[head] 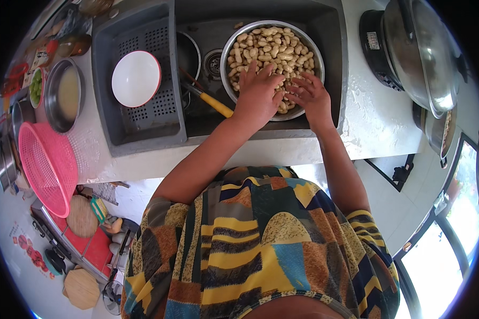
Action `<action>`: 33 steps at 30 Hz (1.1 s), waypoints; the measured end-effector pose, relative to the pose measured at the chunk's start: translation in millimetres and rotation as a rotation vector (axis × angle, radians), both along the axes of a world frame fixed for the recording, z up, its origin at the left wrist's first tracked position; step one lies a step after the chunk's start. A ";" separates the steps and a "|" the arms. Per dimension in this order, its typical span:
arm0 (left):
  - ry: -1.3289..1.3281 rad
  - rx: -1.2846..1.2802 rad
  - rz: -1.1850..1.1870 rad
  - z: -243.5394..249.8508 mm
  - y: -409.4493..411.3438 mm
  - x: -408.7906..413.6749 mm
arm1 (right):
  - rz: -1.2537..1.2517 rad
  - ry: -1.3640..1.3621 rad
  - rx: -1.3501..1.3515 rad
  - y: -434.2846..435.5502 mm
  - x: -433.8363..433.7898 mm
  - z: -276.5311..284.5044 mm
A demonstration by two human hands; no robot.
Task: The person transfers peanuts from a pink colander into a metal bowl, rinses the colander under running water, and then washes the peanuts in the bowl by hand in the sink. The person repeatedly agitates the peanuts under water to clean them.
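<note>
A round metal basin full of unshelled peanuts stands in the dark sink. My left hand rests over the near left part of the peanuts, fingers spread and touching them. Close beside it, my right hand reaches over the basin's near right side, its fingers apart and bent towards the left hand. No peanut shows clearly gripped in either hand, though the palms are hidden. Left of the basin, a yellow handle of a utensil leans in the sink, its end passing by my left wrist.
A white bowl with a red rim sits in the perforated grey drain tray. On the left counter are a pink plastic colander and a metal bowl of cloudy liquid. A large lidded metal pot stands at right.
</note>
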State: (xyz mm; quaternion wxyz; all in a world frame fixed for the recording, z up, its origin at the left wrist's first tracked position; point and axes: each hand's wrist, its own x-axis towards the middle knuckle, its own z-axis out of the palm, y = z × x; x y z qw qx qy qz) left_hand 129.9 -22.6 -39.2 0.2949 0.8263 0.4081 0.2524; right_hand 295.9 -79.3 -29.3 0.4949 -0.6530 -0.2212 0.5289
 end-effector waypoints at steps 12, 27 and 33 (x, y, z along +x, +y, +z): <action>-0.485 -0.698 0.051 -7.8 4.5 -5.3 | -0.144 0.249 -0.019 19.5 -32.5 7.1; -0.895 -0.839 0.201 0.3 22.4 -16.4 | -0.059 0.237 0.061 40.5 -61.8 25.6; -0.885 -0.814 0.289 12.2 68.0 -39.9 | 0.056 0.111 0.143 55.4 -49.5 22.5</action>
